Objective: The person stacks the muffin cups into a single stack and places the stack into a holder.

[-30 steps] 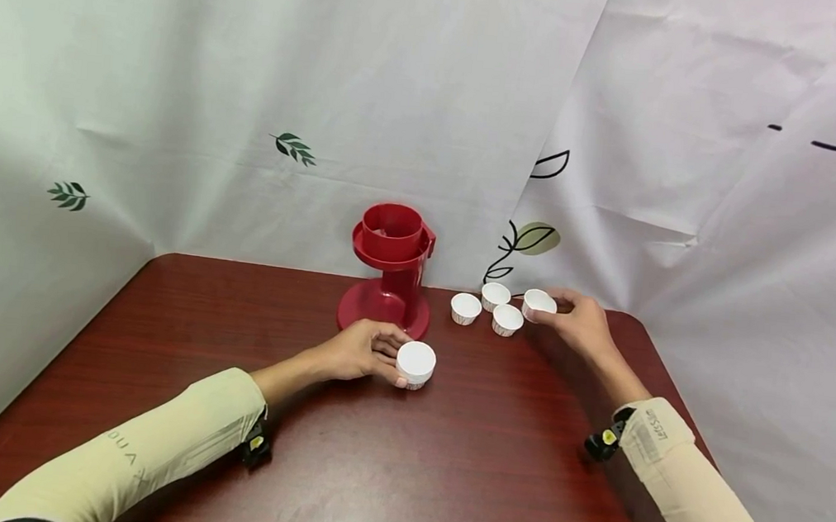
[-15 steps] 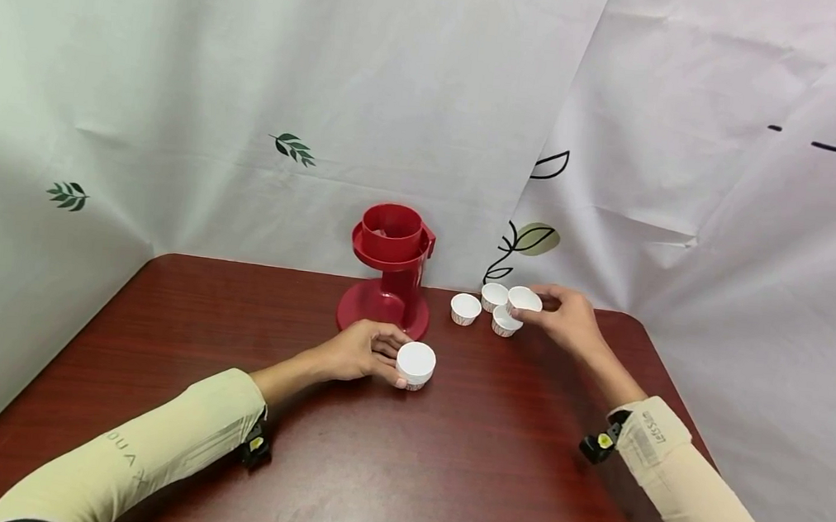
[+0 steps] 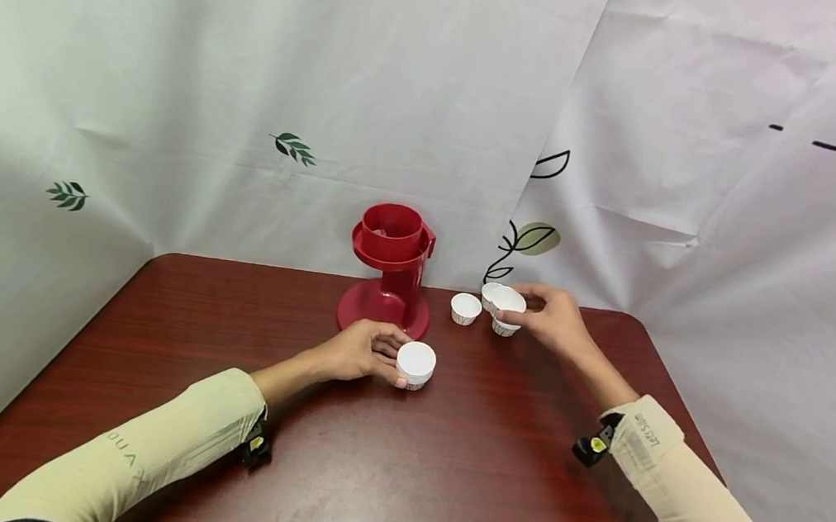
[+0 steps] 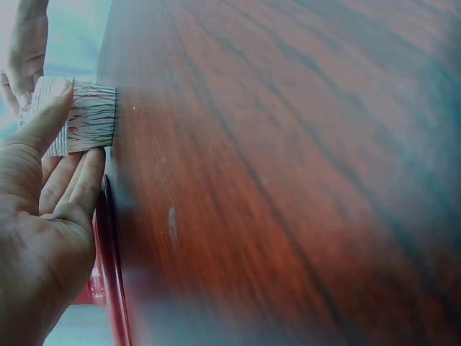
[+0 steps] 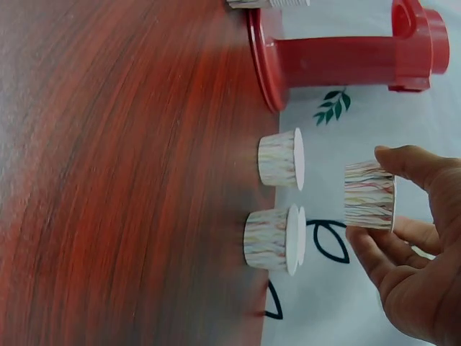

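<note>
My left hand [image 3: 358, 352] grips a small stack of white paper baking cups [image 3: 416, 362] at the table's middle, thumb on one side and fingers on the other. Colored wavy lines run along the stack's walls [image 4: 92, 115] in the left wrist view. Toward the back right, my right hand [image 3: 556, 319] pinches another baking cup [image 5: 369, 194] between thumb and fingers, upright and raised off the table. Below it stand three more cups: one apart on the left [image 3: 465, 309], a front one [image 3: 506, 329] and a rear one [image 3: 488, 293], these two partly covered by the held cup.
A red plastic stand [image 3: 392, 246] with a round base and a cup-shaped top rises at the back of the table, behind my left hand. The brown wooden table [image 3: 414, 476] ends at a white printed cloth [image 3: 401, 110] hanging behind it.
My right hand has carried its cup leftward, from beside the group of cups to over the front and rear ones. The left hand and its stack have stayed in place.
</note>
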Action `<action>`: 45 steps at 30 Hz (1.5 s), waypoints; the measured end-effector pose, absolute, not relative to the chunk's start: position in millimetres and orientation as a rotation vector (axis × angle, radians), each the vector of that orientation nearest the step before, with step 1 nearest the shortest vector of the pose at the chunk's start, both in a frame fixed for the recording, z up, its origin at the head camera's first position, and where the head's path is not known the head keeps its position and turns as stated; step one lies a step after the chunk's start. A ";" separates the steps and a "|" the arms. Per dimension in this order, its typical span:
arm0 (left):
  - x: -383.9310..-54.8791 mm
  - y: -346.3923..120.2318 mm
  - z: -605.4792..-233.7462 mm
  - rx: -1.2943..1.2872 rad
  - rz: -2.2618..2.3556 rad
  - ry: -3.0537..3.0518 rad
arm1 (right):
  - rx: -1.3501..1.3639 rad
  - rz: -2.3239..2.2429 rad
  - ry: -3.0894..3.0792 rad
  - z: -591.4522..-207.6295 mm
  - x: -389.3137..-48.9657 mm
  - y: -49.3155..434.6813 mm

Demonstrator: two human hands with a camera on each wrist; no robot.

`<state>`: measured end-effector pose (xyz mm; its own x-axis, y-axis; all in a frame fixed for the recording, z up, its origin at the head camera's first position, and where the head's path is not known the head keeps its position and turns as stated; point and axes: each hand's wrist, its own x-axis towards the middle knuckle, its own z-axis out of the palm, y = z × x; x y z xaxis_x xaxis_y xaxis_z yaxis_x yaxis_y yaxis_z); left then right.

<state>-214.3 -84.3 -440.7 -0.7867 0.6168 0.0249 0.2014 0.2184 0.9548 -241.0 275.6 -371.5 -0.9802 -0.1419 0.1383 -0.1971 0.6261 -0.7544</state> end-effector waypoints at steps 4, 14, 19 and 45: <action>-214.0 -84.2 -440.9 0.756 1.591 2.138 | 0.297 1.345 -2.772 -372.1 -238.3 269.7; -215.1 -84.1 -442.4 0.758 1.589 2.149 | 0.379 1.433 -2.753 -375.1 -233.0 250.9; -214.6 -84.7 -441.6 0.752 1.590 2.150 | 0.365 1.386 -2.798 -377.8 -229.8 240.3; -215.1 -85.1 -442.8 0.766 1.585 2.145 | 0.520 1.510 -2.792 -386.7 -210.9 196.4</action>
<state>-215.1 -85.1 -442.8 -0.7861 0.6175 0.0273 0.2075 0.2221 0.9527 -210.9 196.4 -386.7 -0.9450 -0.3154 0.0863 -0.2450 0.5080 -0.8258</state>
